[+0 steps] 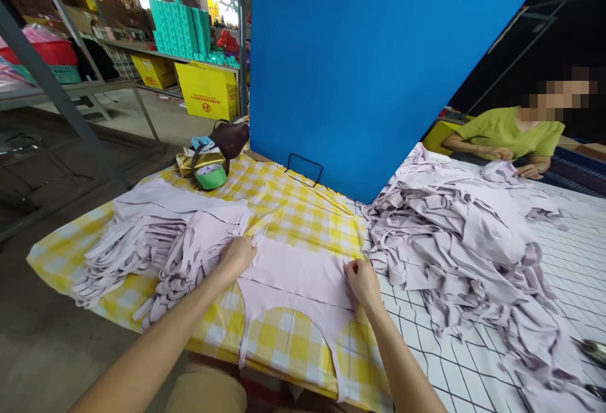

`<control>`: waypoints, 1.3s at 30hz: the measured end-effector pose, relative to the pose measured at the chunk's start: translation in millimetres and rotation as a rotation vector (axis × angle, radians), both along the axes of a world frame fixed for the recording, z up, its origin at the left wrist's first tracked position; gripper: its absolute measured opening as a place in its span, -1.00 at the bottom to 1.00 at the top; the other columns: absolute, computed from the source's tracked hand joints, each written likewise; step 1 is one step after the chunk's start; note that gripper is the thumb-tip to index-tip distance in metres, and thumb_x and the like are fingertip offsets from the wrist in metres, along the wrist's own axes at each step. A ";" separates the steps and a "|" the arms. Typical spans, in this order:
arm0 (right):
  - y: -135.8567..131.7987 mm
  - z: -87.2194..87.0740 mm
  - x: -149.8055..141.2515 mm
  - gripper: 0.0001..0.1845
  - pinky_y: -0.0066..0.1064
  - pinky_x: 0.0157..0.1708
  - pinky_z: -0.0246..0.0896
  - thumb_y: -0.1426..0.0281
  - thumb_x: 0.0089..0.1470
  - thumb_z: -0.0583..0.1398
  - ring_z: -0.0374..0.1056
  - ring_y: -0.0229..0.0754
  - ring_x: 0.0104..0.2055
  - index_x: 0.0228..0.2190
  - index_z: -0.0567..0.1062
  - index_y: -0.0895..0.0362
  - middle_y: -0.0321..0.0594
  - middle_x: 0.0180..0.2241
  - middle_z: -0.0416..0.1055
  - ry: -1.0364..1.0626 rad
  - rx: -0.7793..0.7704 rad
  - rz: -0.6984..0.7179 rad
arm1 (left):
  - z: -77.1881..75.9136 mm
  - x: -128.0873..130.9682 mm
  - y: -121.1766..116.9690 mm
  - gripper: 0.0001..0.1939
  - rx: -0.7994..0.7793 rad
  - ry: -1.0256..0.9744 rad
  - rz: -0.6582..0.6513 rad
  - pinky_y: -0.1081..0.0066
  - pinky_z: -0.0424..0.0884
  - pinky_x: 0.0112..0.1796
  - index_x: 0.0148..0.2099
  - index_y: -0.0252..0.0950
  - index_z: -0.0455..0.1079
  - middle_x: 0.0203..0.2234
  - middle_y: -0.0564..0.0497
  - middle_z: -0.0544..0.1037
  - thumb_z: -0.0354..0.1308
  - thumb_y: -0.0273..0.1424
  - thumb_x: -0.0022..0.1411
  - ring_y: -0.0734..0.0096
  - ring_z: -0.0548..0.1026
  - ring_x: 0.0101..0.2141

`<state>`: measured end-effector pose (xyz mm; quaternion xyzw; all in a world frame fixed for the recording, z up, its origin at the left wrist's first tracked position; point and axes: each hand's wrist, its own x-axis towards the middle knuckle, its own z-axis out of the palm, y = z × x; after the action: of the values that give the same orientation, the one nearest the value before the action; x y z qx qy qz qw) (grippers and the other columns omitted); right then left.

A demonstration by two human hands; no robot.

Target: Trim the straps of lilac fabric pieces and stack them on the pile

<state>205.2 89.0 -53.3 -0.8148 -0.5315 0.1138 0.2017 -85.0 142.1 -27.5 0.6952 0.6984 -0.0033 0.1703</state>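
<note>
A pale lilac strappy top lies spread flat on the yellow checked cloth, its two thin straps toward me. My left hand pinches its upper left corner. Its upper right edge is gripped between the thumb and fingers of my right hand. Close to my left hand is a layered stack of similar tops, straps hanging toward the front. Beyond my right hand spreads a loose, tangled heap of the same lilac garments.
A tall blue board stands behind the cloth, with a black wire stand at its foot. Green tape and a dark bag sit at the back left. Across the table, a person in a yellow-green shirt handles fabric. Metal scissors-like handles show at right.
</note>
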 end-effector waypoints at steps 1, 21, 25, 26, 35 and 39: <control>0.2 0.4 0.8 -0.84 -0.41 -0.44 0.07 0.35 -0.05 0.06 0.30 -0.14 -0.44 -0.62 0.24 0.06 -0.25 -0.56 0.36 0.006 0.005 -0.001 | -0.1 -0.5 -1.8 -0.80 0.021 -0.009 -0.005 0.44 0.30 -0.36 -0.28 -0.32 0.40 -0.33 -0.12 0.56 -0.02 -0.38 0.22 0.27 0.51 -0.26; -10.4 -14.1 -2.3 -0.45 -0.10 0.12 -0.12 0.25 0.20 -0.15 -0.09 -0.03 0.25 0.17 0.14 0.15 -0.09 0.23 0.03 -0.424 -0.035 0.265 | -37.7 17.3 -18.3 -0.53 0.423 -0.033 -0.585 0.15 0.00 0.16 0.23 -0.19 0.07 0.23 -0.02 0.11 -0.12 -0.26 0.30 0.21 0.05 0.21; -26.8 -25.9 14.3 -0.43 -0.06 0.17 -0.21 0.23 0.20 -0.18 -0.21 -0.11 0.30 0.21 0.05 0.07 -0.23 0.27 -0.08 -0.403 -0.185 0.311 | -57.4 -13.8 -30.9 -0.46 0.371 -0.010 -0.571 0.17 -0.01 0.17 0.28 -0.24 -0.04 0.25 -0.05 0.03 -0.16 -0.22 0.31 0.27 0.01 0.23; -29.6 -26.4 18.4 -0.43 -0.04 0.16 -0.21 0.23 0.20 -0.18 -0.22 -0.11 0.30 0.21 0.05 0.06 -0.25 0.27 -0.07 -0.399 -0.188 0.315 | -59.0 -19.3 -33.0 -0.45 0.362 -0.001 -0.561 0.18 -0.02 0.17 0.28 -0.27 -0.03 0.25 -0.07 0.03 -0.15 -0.22 0.30 0.27 0.01 0.23; -14.5 -15.4 1.3 -0.42 -0.13 0.17 -0.17 0.29 0.22 -0.20 -0.19 -0.09 0.29 0.20 0.08 0.24 -0.10 0.26 -0.07 -0.416 -0.071 0.226 | -37.3 12.0 -6.3 -0.49 0.376 -0.075 -0.571 0.18 -0.02 0.18 0.26 -0.29 0.02 0.25 -0.11 0.02 -0.15 -0.27 0.30 0.27 -0.04 0.24; -13.9 -17.7 -1.8 -0.43 -0.10 0.19 -0.23 0.25 0.21 -0.15 -0.23 -0.11 0.30 0.22 0.04 0.15 -0.20 0.27 -0.13 -0.378 -0.188 0.286 | -44.0 15.7 5.8 -0.46 0.320 -0.063 -0.561 0.10 -0.02 0.16 0.26 -0.25 0.01 0.26 -0.14 -0.02 -0.14 -0.20 0.30 0.18 -0.06 0.24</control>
<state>203.3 75.1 -71.0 -0.7532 -0.6568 0.0359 0.0040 -69.2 147.9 -71.5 0.8781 0.4658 0.0813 0.0730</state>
